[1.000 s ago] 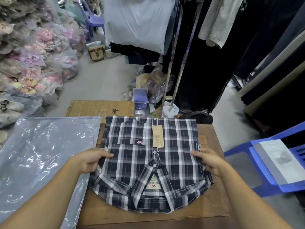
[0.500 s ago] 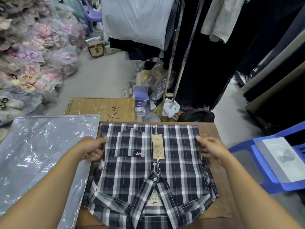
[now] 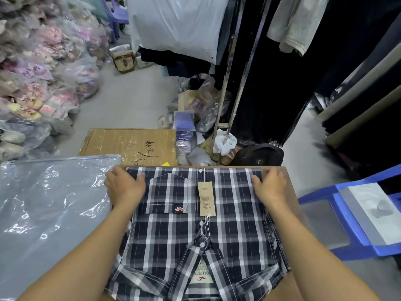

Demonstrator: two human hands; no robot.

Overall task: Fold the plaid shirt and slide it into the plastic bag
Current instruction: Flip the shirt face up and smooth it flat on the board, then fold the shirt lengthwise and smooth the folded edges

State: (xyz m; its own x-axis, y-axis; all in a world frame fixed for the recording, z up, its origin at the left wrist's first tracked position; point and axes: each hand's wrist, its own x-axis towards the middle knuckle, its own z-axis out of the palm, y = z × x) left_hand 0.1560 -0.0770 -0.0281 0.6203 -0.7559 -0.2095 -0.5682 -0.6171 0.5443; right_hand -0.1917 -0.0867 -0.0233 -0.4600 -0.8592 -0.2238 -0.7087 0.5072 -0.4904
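The folded plaid shirt lay on the tabletop, the plastic bag just left. Left hand and right hand pressed flat, unclenched, on its far corners. Soft and light, it probably lifts best by both side edges.

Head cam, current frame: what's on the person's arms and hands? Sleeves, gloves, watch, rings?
Nothing is worn that shows. Both forearms are bare from the bottom edge of the frame up to the wrists, with no sleeve or cuff in view. The left hand and right hand have no gloves, and no watch, bracelet or ring can be seen. Upper arms and shoulders are out of frame.
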